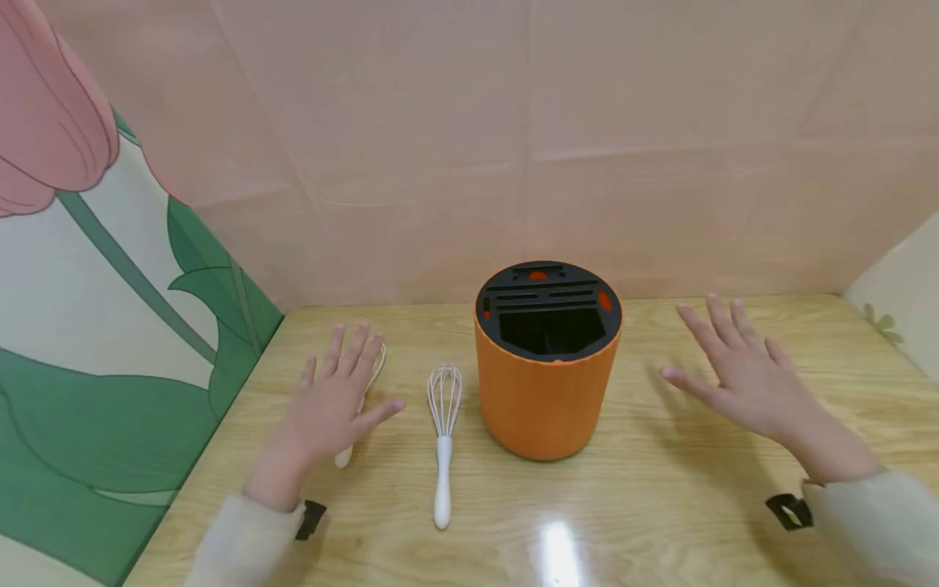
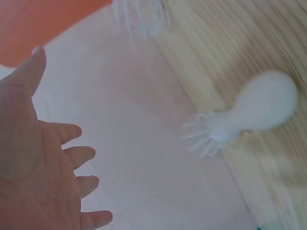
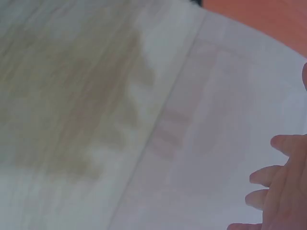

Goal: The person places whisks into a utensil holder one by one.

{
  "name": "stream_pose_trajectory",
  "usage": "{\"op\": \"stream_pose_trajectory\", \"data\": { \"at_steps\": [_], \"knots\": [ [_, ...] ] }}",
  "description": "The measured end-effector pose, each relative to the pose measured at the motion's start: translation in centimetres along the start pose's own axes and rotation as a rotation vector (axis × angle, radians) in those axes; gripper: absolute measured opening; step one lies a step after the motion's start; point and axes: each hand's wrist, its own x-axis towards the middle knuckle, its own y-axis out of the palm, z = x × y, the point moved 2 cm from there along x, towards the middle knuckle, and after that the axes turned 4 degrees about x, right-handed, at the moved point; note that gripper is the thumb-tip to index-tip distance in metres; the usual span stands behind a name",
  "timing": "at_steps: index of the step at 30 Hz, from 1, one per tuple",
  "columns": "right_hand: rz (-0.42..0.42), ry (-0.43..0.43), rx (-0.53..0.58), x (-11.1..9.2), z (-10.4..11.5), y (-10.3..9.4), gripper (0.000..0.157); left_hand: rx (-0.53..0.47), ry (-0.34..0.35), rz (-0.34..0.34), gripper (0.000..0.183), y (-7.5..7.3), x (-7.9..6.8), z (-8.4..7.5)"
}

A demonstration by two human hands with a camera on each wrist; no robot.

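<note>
My left hand [image 1: 332, 406] is spread above the table, fingers straight, holding nothing. It partly covers a white whisk [image 1: 343, 456] in the head view; the left wrist view shows that whisk's handle [image 2: 268, 100] end-on beside the hand. A second white whisk [image 1: 443, 465] lies to the right of the left hand, wires pointing away from me. Beyond it stands an orange utensil holder [image 1: 546, 408] with a black slotted top. On the holder's other side, my right hand [image 1: 748, 383] hovers over the table with spread fingers and nothing in it.
The light wood table [image 1: 645, 505] meets a pinkish backdrop [image 1: 411, 163] at its far edge. A tulip-patterned panel [image 1: 132, 424] borders the left side, and a pale panel [image 1: 898, 302] the right. Both wrists carry small black straps.
</note>
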Motion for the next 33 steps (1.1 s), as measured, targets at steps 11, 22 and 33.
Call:
{"op": "stream_pose_trajectory", "data": {
  "at_steps": [11, 22, 33],
  "knots": [
    [-0.122, -0.155, 0.117, 0.3, 3.8, -1.5, 0.093, -0.086, 0.110, 0.042, 0.093, -0.2, -1.0, -3.1],
    [-0.207, -0.307, 0.165, 0.7, 7.7, -2.7, 0.107, -0.074, 0.065, -0.019, 0.091, 1.0, -1.4, -5.0],
    [-0.214, -0.386, 0.235, 1.7, 9.5, -2.4, 0.114, -0.109, 0.110, 0.051, 0.084, 3.2, -1.0, -5.5]
  ]
}}
